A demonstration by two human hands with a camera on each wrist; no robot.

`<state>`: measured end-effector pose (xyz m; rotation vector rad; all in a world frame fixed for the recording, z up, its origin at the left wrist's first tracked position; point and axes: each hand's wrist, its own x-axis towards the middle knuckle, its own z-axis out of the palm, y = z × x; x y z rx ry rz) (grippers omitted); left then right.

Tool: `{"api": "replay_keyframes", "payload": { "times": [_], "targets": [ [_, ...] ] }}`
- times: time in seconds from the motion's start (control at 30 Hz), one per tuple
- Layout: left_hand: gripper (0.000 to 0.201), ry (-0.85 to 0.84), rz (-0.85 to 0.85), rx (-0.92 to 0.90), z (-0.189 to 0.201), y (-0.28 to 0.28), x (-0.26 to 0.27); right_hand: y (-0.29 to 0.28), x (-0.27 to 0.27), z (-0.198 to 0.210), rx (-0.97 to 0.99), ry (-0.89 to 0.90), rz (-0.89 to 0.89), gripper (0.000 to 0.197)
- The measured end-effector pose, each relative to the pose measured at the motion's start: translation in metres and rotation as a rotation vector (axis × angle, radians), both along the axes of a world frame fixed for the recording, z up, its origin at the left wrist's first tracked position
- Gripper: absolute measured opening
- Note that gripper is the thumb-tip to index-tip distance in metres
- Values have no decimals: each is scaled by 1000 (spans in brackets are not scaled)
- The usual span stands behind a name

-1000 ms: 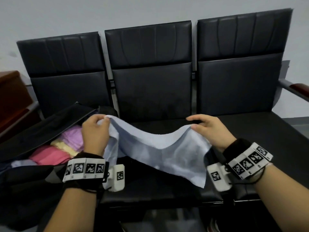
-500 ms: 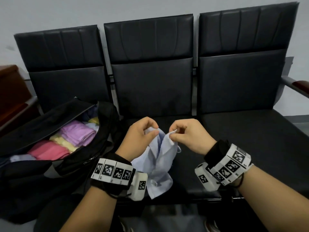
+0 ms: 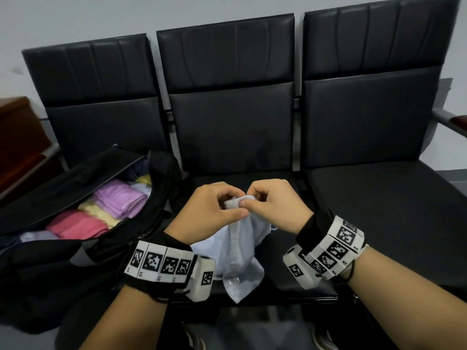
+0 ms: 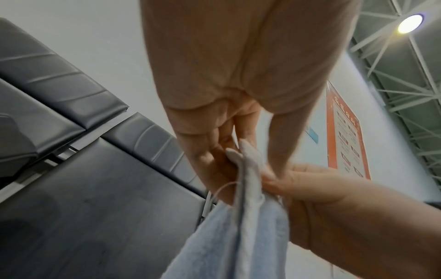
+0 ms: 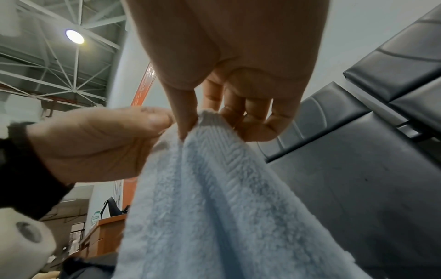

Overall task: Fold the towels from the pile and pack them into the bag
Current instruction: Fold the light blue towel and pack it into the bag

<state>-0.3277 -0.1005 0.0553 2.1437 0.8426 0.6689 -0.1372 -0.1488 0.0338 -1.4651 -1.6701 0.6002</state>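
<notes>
A light blue towel (image 3: 240, 251) hangs doubled over the middle seat, its lower end draped past the seat's front edge. My left hand (image 3: 214, 208) and right hand (image 3: 267, 200) meet above it, and each pinches a top corner of the towel, the corners pressed together. The left wrist view shows the left hand (image 4: 229, 156) gripping the towel (image 4: 238, 236) edge with the other hand against it. In the right wrist view the right hand (image 5: 207, 117) pinches the towel (image 5: 214, 198) top. The black bag (image 3: 83, 238) lies open on the left seat, holding folded pink, yellow and purple towels (image 3: 106, 210).
A row of three black padded seats (image 3: 379, 198) stands against a grey wall. A wooden armrest (image 3: 457, 122) sticks out at the far right, and brown wooden furniture (image 3: 17, 137) is at the far left. Shoes show on the floor below the seats.
The hands held the towel spread wide between them a second ago. They have come together over the middle seat, so the towel now hangs folded in half.
</notes>
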Motion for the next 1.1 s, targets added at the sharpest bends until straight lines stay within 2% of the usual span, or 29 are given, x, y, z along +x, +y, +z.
{"api": "replay_keyframes", "payload": {
  "times": [0.13,0.2,0.3,0.37,0.5,0.57,0.67,0.73,0.8,0.83,0.9,0.97,1.03,1.1],
  "targets": [
    [19,26,48,186,-3,2,0,1,2,1,12,-69,41,15],
    [26,3,90,281,-2,4,-2,2,11,-3,-31,-193,132,13],
    [31,-104,185,415,3,8,-8,5,28,-19,-176,-417,240,28],
    [32,-165,258,462,7,12,-14,6,40,-35,-240,-593,236,38],
    [31,-223,388,544,12,20,-28,1,59,-59,-266,-1016,177,32],
    [31,-263,464,564,16,26,-38,-2,68,-67,-263,-1130,164,35],
    [28,-319,538,581,24,35,-54,-4,85,-70,-177,-1182,123,36],
    [27,-317,570,578,26,39,-62,-3,96,-62,-152,-1154,65,37],
    [26,-306,623,578,26,45,-68,-1,104,-50,-74,-1067,3,29],
    [25,-302,655,575,26,48,-71,-1,107,-44,0,-969,-21,21],
    [25,-282,721,549,23,54,-77,-2,108,-30,132,-644,-32,7],
    [24,-247,782,501,19,60,-82,-1,105,-17,174,-325,-10,12],
    [22,-228,829,465,15,65,-86,0,101,-4,174,-131,-5,15],
    [22,-224,869,445,13,69,-89,1,101,6,164,-46,-10,18]
  ]
}}
